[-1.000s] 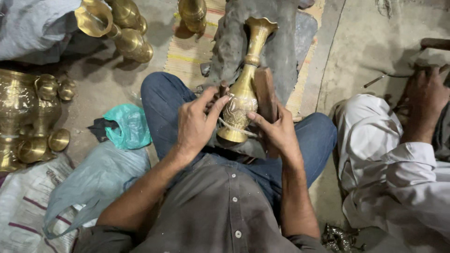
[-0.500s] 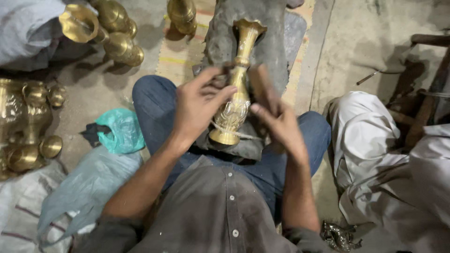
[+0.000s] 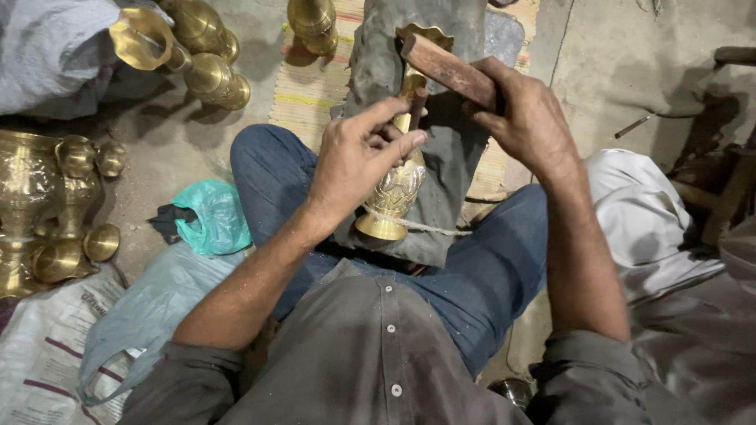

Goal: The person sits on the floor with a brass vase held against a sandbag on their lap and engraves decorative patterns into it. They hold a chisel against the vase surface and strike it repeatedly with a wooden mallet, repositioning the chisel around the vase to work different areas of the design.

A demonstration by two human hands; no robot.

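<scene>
A person sits cross-legged on the floor with an engraved brass vase (image 3: 396, 185) lying along a grey cloth-covered block (image 3: 441, 134) between the knees. The vase's round foot points toward the body, and its flared mouth points away, near the top of the block. A thin cord (image 3: 429, 227) crosses the cloth just by the foot.

The left hand (image 3: 358, 157) is curled over the vase's slim neck and shoulder, fingers pinched there, pressing it onto the cloth. The right hand (image 3: 524, 110) is closed around a wooden mallet (image 3: 449, 69), whose head hangs just above the upper neck.

The vase looks like hollow sheet brass: rigid, fairly light for its size, but easy to dent on the thin neck and scalloped lip. Its polished plain parts are probably slippery, while the engraved belly offers more bite. Being round, it will tend to roll on the block, so the surest hold seems to be where the left hand sits now, at the narrow neck, with the belly bedded into the cloth. The lip is a poor place to grip.

More brass vessels (image 3: 201, 55) stand on the floor at the upper left, and a teal plastic bag (image 3: 209, 216) lies beside the left knee. Another person's pale sleeve (image 3: 646, 220) is close on the right.
</scene>
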